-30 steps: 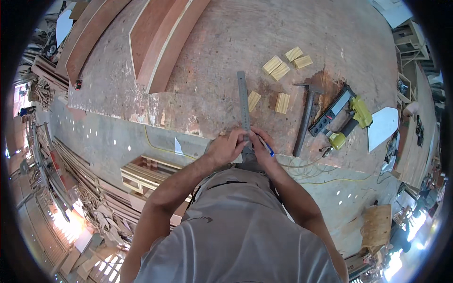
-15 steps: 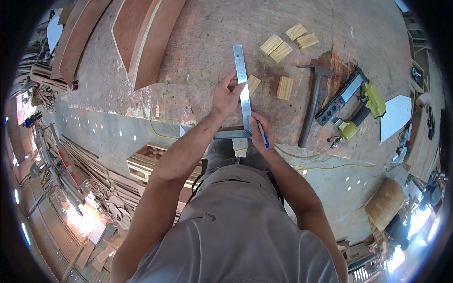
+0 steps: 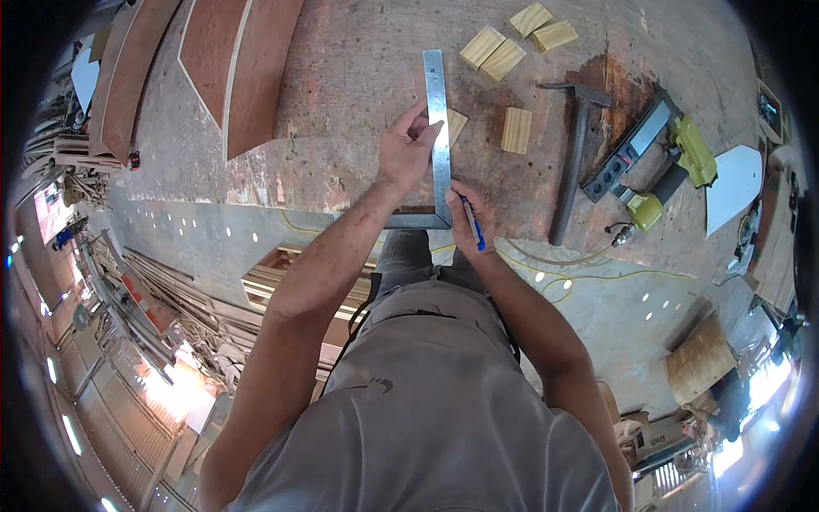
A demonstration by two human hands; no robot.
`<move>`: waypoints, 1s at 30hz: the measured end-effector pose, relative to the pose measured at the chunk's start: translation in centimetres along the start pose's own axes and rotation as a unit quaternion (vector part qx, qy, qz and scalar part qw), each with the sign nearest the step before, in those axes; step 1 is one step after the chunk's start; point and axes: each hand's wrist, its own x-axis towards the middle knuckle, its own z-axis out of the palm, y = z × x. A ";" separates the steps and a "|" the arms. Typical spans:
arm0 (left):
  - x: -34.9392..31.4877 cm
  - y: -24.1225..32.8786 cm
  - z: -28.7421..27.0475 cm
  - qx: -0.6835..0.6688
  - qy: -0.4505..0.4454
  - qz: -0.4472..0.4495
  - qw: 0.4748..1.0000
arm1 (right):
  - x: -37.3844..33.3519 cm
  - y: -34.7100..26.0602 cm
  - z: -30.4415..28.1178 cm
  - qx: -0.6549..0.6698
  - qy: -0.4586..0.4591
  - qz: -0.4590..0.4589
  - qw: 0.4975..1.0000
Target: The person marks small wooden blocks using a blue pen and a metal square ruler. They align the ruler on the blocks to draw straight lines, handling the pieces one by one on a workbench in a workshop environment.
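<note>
A metal try square (image 3: 438,158) is between my hands at the bench's near edge, its long blade pointing away from me and its dark stock (image 3: 416,220) turned left. My left hand (image 3: 404,155) is closed on the blade about midway, thumb on top. At the blade's near end, my right hand (image 3: 469,213) is closed around a blue-and-white pen (image 3: 473,225), its fingers beside the square's corner. A small pale wooden block (image 3: 457,126) lies partly hidden by the blade. Another block (image 3: 516,130) lies to its right.
Several more blocks (image 3: 492,53) lie farther back. Right of them are a hammer (image 3: 569,162), a yellow-green nail gun (image 3: 691,154) with a hose, and a white panel (image 3: 734,183). Brown plywood pieces (image 3: 252,81) lie at left. Below the bench edge, a slatted wooden item (image 3: 269,282) stands on the floor.
The whole view has shifted, so the bench things appear higher. The blade looks slightly straighter. Both hands keep their hold, with little visible movement against the blocks.
</note>
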 end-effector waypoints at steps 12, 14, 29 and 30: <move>0.2 0.4 0.2 0.038 0.006 -0.029 0.999 | 0.0 -0.7 0.0 0.015 -0.002 0.034 0.999; 0.1 0.8 0.2 0.047 0.009 -0.028 0.998 | 0.0 -0.4 -0.3 0.010 -0.008 0.038 0.999; 0.4 0.4 0.1 0.085 0.015 -0.045 0.995 | 0.2 -0.9 -0.5 0.019 -0.002 0.060 0.998; 0.4 0.2 0.1 0.085 0.012 -0.041 0.995 | 0.2 -0.9 -0.4 0.021 -0.002 0.056 0.998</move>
